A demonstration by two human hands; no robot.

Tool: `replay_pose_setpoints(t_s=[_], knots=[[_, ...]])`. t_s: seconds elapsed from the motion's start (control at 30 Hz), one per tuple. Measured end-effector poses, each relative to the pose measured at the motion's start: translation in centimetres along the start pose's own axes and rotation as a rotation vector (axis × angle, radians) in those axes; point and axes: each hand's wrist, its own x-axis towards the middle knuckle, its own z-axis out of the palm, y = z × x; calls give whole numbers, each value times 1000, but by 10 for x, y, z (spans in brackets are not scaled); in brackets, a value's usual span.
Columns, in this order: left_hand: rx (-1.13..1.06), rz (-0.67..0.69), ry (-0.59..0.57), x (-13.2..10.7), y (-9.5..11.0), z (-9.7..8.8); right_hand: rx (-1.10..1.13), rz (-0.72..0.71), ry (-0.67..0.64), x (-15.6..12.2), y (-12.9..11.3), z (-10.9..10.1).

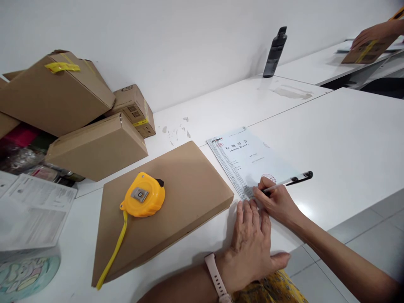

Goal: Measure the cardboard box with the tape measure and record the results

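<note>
My right hand (277, 202) grips a black-capped pen (290, 181), its tip end at the lower edge of a printed testing report (252, 155). Columns of small handwritten-looking marks run down the report's left margin. Flat beside it, my left hand (252, 240) rests with fingers stretched out, fingertips at the paper's bottom edge; a pink watch band circles that wrist. To the left lies a flat cardboard box (183, 176). On top of the box sits a yellow tape measure (145, 195) with its yellow strap (113, 254) trailing toward the box's front edge.
Cardboard boxes (97, 145) are piled at the left against the wall, near printed sheets (34, 210) and a clear teal container (30, 273). A dark bottle (275, 52) stands at the back. Far right, another person's hand (375, 35) holds a small carton (368, 52).
</note>
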Motion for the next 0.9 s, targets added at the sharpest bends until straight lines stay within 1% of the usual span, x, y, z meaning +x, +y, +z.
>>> replay_pose_setpoints(t_s=[0.07, 0.2, 0.43, 0.6, 0.77, 0.9], knots=[[5, 3, -8, 0, 0, 0, -4, -5, -4, 0, 0, 0], [23, -6, 19, -1, 1, -1, -27, -15, 8, 1, 0, 0], [24, -3, 42, 0, 0, -2, 3, -8, 0, 1, 1, -1], [15, -4, 23, 0, 0, -2, -7, -16, 42, 1, -1, -1], [14, 0, 10, -1, 1, 0, -23, -8, 42, 1, -3, 0], [12, -8, 25, -1, 2, 0, -24, -23, 37, 1, -2, -1]])
